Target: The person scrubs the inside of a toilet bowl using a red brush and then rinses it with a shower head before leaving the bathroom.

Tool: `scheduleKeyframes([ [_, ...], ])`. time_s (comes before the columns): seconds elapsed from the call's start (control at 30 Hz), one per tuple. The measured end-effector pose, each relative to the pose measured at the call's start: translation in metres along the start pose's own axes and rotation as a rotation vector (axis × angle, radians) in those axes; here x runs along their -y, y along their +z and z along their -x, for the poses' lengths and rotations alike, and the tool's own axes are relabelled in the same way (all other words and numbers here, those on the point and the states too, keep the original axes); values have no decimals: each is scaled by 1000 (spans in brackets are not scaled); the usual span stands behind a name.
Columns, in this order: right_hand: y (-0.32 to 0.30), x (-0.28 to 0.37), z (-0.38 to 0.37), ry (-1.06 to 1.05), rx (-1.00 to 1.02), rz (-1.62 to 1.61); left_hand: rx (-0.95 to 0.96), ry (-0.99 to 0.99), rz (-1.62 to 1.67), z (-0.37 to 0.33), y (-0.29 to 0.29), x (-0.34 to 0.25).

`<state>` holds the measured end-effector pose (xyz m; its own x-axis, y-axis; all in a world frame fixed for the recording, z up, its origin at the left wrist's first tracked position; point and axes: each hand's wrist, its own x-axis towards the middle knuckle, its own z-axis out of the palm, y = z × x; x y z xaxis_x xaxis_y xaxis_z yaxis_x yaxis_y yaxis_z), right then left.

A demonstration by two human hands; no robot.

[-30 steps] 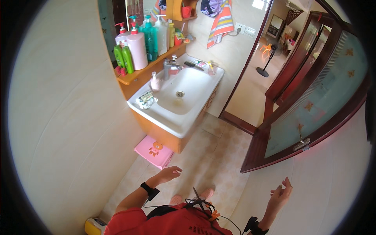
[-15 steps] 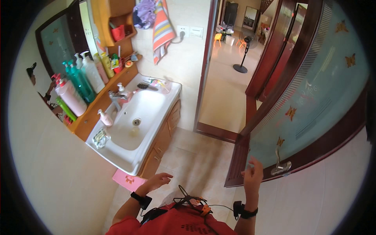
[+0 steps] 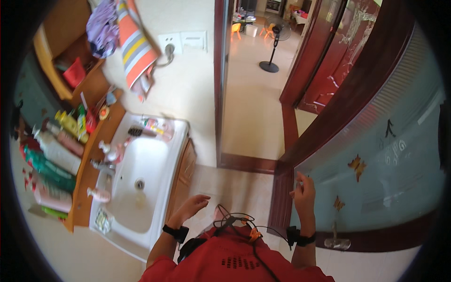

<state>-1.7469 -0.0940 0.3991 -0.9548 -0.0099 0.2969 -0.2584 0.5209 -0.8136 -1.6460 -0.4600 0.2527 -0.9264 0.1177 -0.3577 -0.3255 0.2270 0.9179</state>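
My left hand [image 3: 192, 207] hangs in the air to the right of the white washbasin [image 3: 157, 225], holding nothing, its fingers loosely stretched out. Lifted in front of the glass door [image 3: 376, 192], my right hand [image 3: 304, 191] is also free, with its fingers apart and slightly bent. It is up and left of the door's metal handle [image 3: 336, 240] and looks apart from it. Each wrist wears a black band. Black cables [image 3: 230, 216] with orange clips hang at the front of my red shirt.
Pump bottles [image 3: 54, 169] crowd the wooden shelf left of the basin. A striped towel [image 3: 136, 44] hangs on the wall beside a plugged socket [image 3: 170, 44]. Past the dark red door frame [image 3: 219, 94], a standing fan [image 3: 275, 47] is on the pale floor of another room.
The view has turned and moved closer to the doorway, so the basin sits further left and the towel looks larger. Both hands stay raised and free.
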Motion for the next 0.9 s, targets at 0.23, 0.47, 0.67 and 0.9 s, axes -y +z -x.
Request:
scheduleKeyframes([
  [0.23,27,-23,-99,103,1,43,119,-43,1,-118,-39,-16],
  [0.47,54,-83,-231,114,12,23,99,-22,5,-249,-41,-47],
  [0.67,73,-157,-387,44,25,-64,45,-15,-63,-386,-33,-96],
  [0.9,72,-195,-565,-4,130,-98,8,-13,60,-526,-19,-189],
])
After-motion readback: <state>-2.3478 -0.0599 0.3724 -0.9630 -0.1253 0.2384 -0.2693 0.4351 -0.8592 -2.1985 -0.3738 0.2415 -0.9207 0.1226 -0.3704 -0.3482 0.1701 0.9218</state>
